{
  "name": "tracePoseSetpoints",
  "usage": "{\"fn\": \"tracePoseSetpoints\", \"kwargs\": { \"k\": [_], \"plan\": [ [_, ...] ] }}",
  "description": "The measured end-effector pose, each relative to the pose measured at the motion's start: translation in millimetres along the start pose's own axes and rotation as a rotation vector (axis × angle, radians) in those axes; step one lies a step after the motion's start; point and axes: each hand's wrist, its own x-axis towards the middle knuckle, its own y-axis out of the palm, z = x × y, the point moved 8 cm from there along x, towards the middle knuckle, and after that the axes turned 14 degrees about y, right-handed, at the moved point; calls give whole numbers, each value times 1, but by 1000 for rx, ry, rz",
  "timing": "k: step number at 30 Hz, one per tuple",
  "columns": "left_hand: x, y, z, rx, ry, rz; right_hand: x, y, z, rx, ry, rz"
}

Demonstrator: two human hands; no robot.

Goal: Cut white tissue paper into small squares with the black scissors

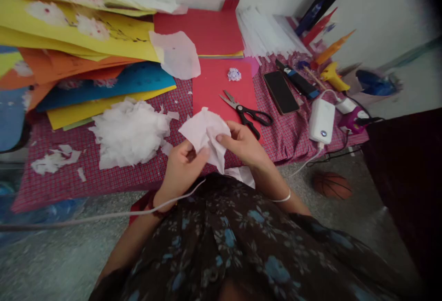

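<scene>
Both hands hold a crumpled sheet of white tissue paper (pixel 206 134) just above my lap. My left hand (pixel 181 167) pinches its lower left part, fingers closed. My right hand (pixel 243 143) grips its right side, fingers curled round the paper. A pile of white tissue scraps (pixel 129 131) lies just left of the hands on the checked cloth (pixel 69 176). Black-handled scissors (pixel 247 111) lie shut on a red paper sheet (pixel 221 87) just beyond my right hand. A small white paper flower (pixel 234 74) rests farther back on that sheet.
Stacked yellow, orange and blue paper sheets (pixel 86 57) fill the back left. A phone (pixel 281 91), a white power bank (pixel 322 120), a yellow glue gun (pixel 332 75) and white paper strips (pixel 265 34) lie at the right. A basketball (pixel 332 185) sits on the floor.
</scene>
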Motion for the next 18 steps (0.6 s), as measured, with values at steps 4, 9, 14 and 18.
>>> {"fn": "tracePoseSetpoints", "kwargs": {
  "k": [4, 9, 14, 18],
  "plan": [
    [-8, -32, -81, 556, 570, -220, -3, 5, -5, -39, 28, -15],
    [17, -34, -87, 663, 429, -42, -13, 23, 6, -183, -145, 48],
    [41, -18, -39, 758, 94, 313, -34, 25, 17, -392, -312, 105],
    [32, 10, -33, 676, 74, 478, -43, 9, 17, -483, -262, 0]
  ]
}}
